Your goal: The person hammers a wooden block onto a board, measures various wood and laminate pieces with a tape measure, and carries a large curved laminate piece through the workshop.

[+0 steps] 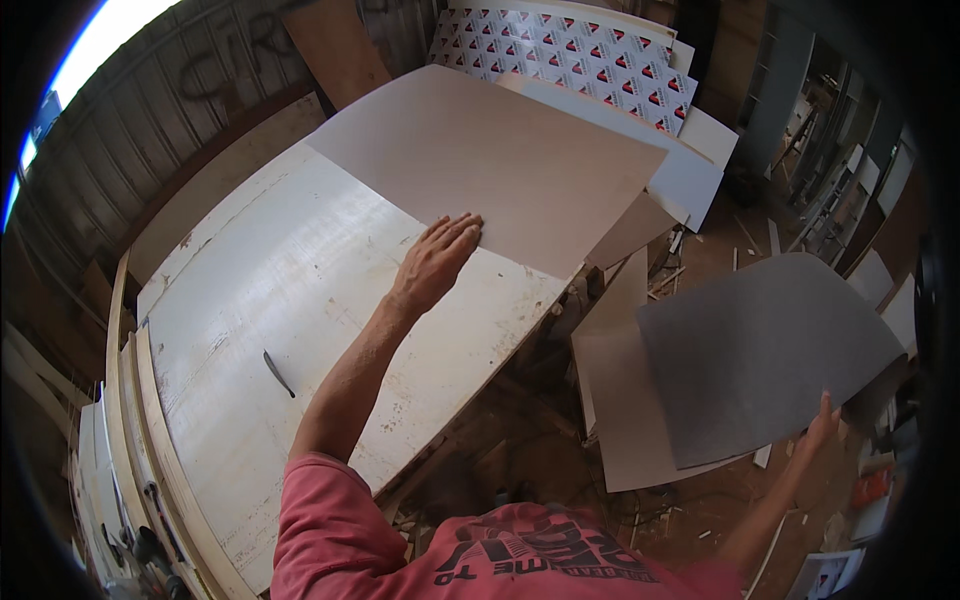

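A taupe thin sheet (500, 160) covers the far part of the white, scuffed worktable (250, 260). My left hand (438, 258) rests on the sheet's near edge, fingers lying flat and fairly close together. At the lower right, my right hand (818, 428) grips the lower edge of a dark grey sheet (760, 360), which has a curled right end and overlaps another taupe sheet (620, 420). A thin dark curved tool, perhaps a blade (278, 372), lies on the table.
Wooden strips (145, 420) line the table's left side. Patterned panels (560, 55) and pale boards (700, 180) stand beyond the far edge. A corrugated wall (170, 100) is at upper left. Offcuts (750, 240) litter the floor, and more panels (860, 150) lean at right.
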Demonstrator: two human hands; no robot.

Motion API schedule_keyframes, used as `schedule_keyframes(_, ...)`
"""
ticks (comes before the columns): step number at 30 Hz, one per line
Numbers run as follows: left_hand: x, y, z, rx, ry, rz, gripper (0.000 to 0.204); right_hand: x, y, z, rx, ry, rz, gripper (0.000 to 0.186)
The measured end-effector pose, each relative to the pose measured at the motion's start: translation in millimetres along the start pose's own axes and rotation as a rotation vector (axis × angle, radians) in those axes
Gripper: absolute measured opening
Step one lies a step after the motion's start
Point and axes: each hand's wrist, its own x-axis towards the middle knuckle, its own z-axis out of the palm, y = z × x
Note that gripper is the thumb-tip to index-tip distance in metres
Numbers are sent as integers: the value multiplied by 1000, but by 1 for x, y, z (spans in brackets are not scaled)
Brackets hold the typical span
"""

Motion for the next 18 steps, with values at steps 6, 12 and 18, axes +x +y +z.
schedule_keyframes(6,-131,44,137,-140,-678,-103,28,-16,-45,-37,-374,123,161,56)
schedule_keyframes(12,-152,92,161,-295,-499,-733,34,8,-12,-65,-305,143,134,59)
schedule_keyframes(18,-130,178,164,-576,-162,-1247,45,12,14,-68,-142,113,154,59)
